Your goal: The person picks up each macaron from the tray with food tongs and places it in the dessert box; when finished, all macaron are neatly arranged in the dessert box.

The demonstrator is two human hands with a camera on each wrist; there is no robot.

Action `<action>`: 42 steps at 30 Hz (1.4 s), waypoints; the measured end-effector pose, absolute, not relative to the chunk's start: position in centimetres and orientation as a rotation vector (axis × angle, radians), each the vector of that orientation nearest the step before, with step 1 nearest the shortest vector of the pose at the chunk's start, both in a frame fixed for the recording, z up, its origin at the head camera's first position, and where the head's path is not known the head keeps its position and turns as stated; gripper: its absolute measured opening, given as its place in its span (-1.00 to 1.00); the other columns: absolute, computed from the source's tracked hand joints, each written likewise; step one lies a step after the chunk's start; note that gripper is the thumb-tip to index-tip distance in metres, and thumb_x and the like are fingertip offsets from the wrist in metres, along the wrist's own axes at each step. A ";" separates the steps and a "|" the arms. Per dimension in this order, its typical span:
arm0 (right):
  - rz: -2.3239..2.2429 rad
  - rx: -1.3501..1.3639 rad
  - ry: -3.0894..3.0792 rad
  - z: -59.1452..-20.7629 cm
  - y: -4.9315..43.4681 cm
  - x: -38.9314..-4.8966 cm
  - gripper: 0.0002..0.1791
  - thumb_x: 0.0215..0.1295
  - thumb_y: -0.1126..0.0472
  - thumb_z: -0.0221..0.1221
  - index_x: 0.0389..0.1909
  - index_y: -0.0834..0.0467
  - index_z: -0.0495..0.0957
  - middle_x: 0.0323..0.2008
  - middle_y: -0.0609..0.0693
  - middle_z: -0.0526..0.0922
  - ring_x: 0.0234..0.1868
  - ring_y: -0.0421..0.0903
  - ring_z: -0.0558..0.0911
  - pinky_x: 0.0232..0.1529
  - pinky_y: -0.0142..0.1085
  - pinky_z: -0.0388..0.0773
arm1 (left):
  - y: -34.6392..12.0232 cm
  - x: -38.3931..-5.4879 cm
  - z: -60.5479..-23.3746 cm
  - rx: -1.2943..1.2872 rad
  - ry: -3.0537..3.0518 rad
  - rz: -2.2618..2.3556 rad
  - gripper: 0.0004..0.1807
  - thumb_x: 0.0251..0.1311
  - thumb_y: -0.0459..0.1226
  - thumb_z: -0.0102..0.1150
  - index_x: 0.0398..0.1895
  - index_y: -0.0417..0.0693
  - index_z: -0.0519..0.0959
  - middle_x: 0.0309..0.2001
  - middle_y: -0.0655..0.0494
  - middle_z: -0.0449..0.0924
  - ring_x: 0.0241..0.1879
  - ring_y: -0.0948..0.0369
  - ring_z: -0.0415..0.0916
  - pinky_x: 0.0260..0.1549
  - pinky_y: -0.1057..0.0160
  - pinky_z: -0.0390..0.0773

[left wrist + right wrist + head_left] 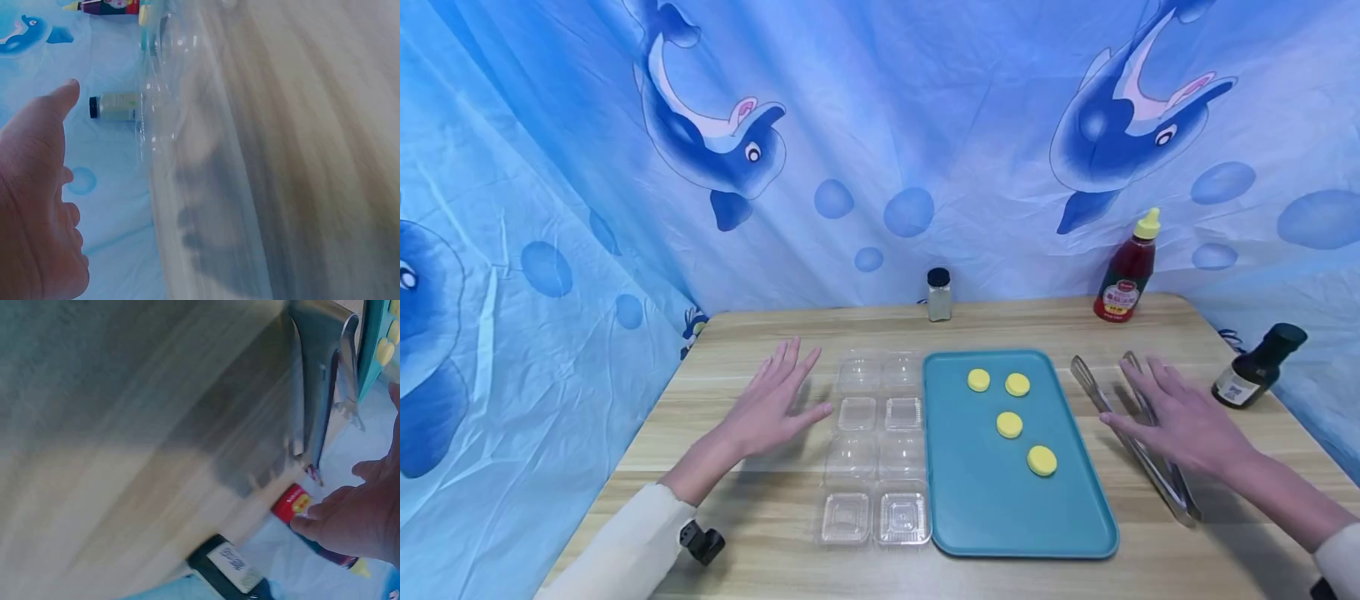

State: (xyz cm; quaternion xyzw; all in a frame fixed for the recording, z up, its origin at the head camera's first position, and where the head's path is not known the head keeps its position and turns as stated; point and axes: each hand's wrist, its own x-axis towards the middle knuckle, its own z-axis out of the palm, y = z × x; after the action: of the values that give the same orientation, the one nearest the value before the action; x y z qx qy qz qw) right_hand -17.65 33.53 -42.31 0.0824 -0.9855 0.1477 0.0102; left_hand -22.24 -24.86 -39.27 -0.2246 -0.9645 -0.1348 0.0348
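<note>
Counted from where I stand: one blue-green tray (977, 512), lower centre of the head frame, bearing four yellow discs (1042, 461), two near its far edge, one about mid-tray, one lower and to the right. One pair of metal tongs (1159, 486), right of the tray, lower right of frame, its two arms spread apart at the far end. Clear plastic containers (857, 454): eight compartments in two columns of four, close along the tray's left side, just left of lower centre. Three condiment vessels: one black-capped jar (939, 297) at centre, one red sauce bottle (1125, 279) with a yellow cap at centre right, one dark bottle (1255, 368) at the right edge. All on one wooden table (760, 533). Hands, two. Left hand (772, 408): left of centre, flat and empty, fingers extended toward the top of frame, thumb out toward the containers; its shadow shows on the wood in the left wrist view. Right hand (1187, 425): lower right, empty, fingers spread and pointing to upper left, hovering over the tongs; the right wrist view shows a gap between hand and tongs. Both forearms enter from the lower corners, light sleeves at the wrists.
</note>
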 end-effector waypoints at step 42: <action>0.907 -0.173 -2.882 -44.2 32.7 -16.5 -0.02 0.28 0.16 0.43 0.50 0.56 0.15 0.29 0.71 0.33 0.23 0.59 0.42 0.15 0.48 0.42 | -17.2 -24.6 -43.4 -1.074 -2.853 -0.798 -0.08 0.22 -0.02 0.53 0.58 -0.09 0.35 0.52 0.01 0.41 0.50 0.00 0.35 0.53 -0.12 0.26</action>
State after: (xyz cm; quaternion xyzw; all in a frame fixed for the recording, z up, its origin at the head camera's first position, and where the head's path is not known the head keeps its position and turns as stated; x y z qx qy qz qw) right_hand -16.52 32.71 -44.22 -0.0572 -0.9507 0.2993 0.0577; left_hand -24.57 -17.15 -43.37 -0.3408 -0.9054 -0.2532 -0.0049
